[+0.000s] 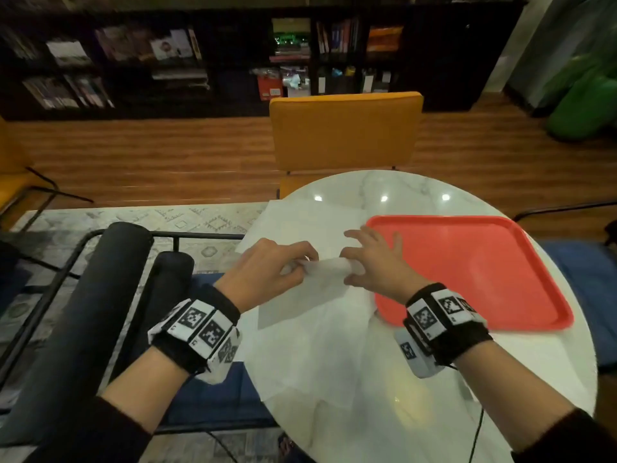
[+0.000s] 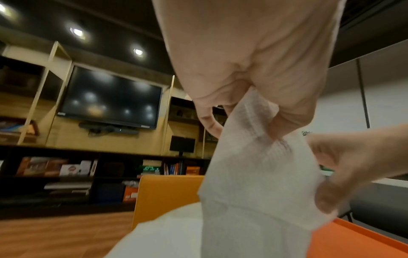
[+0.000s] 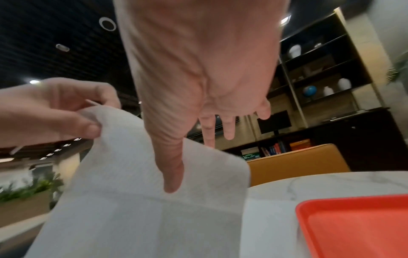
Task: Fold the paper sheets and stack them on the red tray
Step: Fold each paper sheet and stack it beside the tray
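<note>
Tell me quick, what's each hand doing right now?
Left hand: pinching the lifted paper sheet.
Right hand: thumb and forefinger pinching the same sheet, other fingers spread.

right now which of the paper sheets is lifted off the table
The paper sheet pinched between the left hand and right hand; the other sheets lie flat on the table.

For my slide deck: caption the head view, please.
Both hands lift a paper sheet beside the red tray.

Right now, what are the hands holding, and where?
Both hold one paper sheet by its raised edge: left hand pinches one end, right hand the other.
</note>
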Available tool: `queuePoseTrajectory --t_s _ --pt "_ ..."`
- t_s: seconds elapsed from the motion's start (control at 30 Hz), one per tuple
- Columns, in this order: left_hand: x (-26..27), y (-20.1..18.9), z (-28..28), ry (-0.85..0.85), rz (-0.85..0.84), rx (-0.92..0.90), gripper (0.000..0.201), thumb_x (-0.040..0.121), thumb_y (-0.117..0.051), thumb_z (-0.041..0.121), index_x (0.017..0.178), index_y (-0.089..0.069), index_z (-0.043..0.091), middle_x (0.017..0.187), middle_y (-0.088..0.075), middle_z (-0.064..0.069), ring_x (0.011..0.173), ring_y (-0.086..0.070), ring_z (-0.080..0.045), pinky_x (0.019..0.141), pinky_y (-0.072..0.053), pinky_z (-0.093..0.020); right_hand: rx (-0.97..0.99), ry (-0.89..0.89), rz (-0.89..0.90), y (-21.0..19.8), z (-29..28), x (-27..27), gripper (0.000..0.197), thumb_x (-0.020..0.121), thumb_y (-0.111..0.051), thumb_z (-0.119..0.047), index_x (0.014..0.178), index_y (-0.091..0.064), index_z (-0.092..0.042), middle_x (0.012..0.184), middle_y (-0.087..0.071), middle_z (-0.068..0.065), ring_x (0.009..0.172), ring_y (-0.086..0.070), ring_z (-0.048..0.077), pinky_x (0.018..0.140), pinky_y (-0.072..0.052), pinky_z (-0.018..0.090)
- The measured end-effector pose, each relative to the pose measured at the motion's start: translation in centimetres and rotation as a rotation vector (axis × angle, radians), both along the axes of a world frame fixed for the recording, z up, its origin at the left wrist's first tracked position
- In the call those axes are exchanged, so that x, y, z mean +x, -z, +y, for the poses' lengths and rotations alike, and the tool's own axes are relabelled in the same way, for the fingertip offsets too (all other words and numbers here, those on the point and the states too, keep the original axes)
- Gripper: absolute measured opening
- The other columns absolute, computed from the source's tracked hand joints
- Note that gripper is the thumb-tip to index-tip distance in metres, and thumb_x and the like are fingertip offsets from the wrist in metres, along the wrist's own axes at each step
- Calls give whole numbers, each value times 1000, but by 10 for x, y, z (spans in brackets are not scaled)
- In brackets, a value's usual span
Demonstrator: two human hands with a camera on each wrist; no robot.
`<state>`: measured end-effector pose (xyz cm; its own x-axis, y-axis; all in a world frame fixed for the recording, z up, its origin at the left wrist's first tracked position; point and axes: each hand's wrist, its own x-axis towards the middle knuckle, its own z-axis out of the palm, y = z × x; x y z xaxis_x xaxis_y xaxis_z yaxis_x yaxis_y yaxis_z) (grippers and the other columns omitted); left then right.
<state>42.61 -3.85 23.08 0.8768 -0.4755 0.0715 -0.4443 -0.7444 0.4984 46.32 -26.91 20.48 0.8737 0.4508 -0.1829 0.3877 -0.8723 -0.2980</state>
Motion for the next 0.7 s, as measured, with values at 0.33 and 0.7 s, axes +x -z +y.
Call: queuePoseTrajectory --t_s 0.33,0.7 --pt "-56 48 5 -51 60 -164 14 84 -60 33 90 -73 30 87 -66 30 81 -56 13 75 -37 -2 475 226 87 53 -59 -87 17 76 -77 -18 92 -72 -18 86 -73 -9 79 -63 7 83 -37 34" --pt "-49 84 6 -405 618 -590 14 81 -74 18 95 -71 16 94 -73 -6 88 -70 -24 80 -57 -38 873 524 546 70 -69 -96 11 84 -68 -9 95 -68 -12 91 -74 11 83 -70 27 75 -54 40"
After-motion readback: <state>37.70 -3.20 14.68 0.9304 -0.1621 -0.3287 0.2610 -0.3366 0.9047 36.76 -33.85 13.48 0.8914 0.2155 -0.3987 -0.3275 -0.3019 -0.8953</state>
